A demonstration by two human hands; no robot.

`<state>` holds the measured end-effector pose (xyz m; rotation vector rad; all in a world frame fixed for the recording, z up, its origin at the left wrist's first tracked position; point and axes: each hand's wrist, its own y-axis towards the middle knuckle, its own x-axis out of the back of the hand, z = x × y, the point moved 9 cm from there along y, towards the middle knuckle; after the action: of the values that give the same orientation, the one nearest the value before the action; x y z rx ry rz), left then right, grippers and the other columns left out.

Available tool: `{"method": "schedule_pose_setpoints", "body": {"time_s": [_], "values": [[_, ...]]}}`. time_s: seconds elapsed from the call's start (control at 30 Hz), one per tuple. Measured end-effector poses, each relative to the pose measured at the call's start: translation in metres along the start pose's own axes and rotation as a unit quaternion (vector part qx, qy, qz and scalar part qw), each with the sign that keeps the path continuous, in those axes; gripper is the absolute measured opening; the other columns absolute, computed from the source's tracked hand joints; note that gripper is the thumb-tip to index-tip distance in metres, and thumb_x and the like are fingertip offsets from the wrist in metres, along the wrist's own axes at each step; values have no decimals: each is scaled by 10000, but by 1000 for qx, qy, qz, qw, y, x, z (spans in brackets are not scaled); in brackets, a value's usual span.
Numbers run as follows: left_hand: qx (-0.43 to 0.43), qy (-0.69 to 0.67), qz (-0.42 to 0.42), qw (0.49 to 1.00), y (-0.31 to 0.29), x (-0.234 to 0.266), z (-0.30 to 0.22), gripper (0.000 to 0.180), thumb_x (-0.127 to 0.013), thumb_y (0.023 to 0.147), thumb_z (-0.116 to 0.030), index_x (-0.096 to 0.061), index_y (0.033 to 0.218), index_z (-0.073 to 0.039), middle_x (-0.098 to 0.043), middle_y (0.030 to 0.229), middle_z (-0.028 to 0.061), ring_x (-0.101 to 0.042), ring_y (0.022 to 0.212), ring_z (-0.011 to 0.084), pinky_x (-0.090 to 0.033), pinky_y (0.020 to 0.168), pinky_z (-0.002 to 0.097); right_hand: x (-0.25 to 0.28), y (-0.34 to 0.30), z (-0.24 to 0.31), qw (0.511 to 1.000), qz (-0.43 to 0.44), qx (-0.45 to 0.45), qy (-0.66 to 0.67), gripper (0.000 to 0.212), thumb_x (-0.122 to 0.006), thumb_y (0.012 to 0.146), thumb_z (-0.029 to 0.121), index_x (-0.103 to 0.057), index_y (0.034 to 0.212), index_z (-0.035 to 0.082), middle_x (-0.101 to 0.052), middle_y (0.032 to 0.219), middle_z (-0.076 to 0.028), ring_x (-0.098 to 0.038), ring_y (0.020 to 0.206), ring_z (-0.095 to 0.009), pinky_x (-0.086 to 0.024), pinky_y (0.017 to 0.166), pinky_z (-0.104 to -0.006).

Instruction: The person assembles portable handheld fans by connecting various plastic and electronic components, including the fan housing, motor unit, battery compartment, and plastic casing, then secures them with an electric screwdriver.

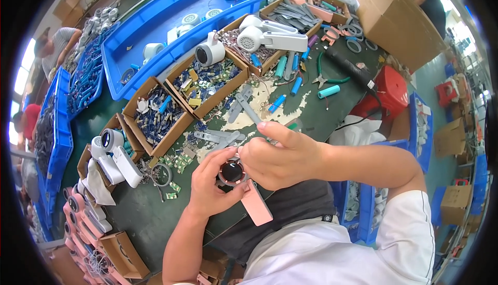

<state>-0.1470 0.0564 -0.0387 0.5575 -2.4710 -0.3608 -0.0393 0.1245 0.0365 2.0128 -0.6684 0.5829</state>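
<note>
My left hand is wrapped round the round head of a pink handheld fan, whose black disc faces up and whose handle angles down to the right. Closed at the far rim of that head, my right hand presses its fingertips close to the left ones. What the right fingers grip, if anything, is hidden. Just beyond the right thumb a grey plastic strip lies on the table, its near end meeting the thumb in the picture. More grey strips lie crossed beyond my left hand.
Cardboard boxes of circuit boards and wires stand beyond my hands, with a blue tray behind. White fans rest on a box. Green-handled pliers, blue battery cells and a black-handled tool lie right. Pink fans pile up left.
</note>
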Motion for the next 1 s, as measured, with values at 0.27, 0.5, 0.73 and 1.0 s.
{"method": "schedule_pose_setpoints", "body": {"time_s": [0.27, 0.5, 0.73, 1.0], "values": [[4, -1, 5, 1000, 1, -1, 0, 663, -845, 633, -99, -633, 1251, 12, -683, 1174, 181, -704, 1012, 312, -564, 871, 373, -2, 13, -8, 995, -11, 41, 87, 115, -614, 670, 175, -537, 588, 154, -430, 704, 20, -493, 741, -171, -432, 1000, -413], [31, 23, 29, 999, 0, -3, 2, 636, -839, 618, -99, -637, 1210, 15, -683, 1153, 179, -702, 1008, 325, -561, 868, 381, -8, 21, -9, 991, 3, 73, 112, 95, -614, 629, 224, -582, 580, 150, -459, 705, 26, -512, 773, -182, -411, 989, -407], [41, 12, 24, 999, 1, -5, 4, 634, -843, 609, -80, -638, 1201, 22, -686, 1127, 175, -704, 973, 280, -565, 847, 360, -29, 18, -24, 984, 30, 49, 170, 99, -652, 680, 245, -655, 599, 189, -553, 731, 72, -527, 930, -176, -353, 1043, -437], [34, 23, 17, 999, -1, -5, 7, 654, -856, 597, -81, -638, 1204, 25, -688, 1136, 174, -715, 948, 263, -578, 846, 347, -41, 12, -35, 967, 34, 25, 250, 115, -678, 694, 242, -647, 586, 216, -579, 744, 81, -541, 931, -171, -361, 1009, -448]]}}
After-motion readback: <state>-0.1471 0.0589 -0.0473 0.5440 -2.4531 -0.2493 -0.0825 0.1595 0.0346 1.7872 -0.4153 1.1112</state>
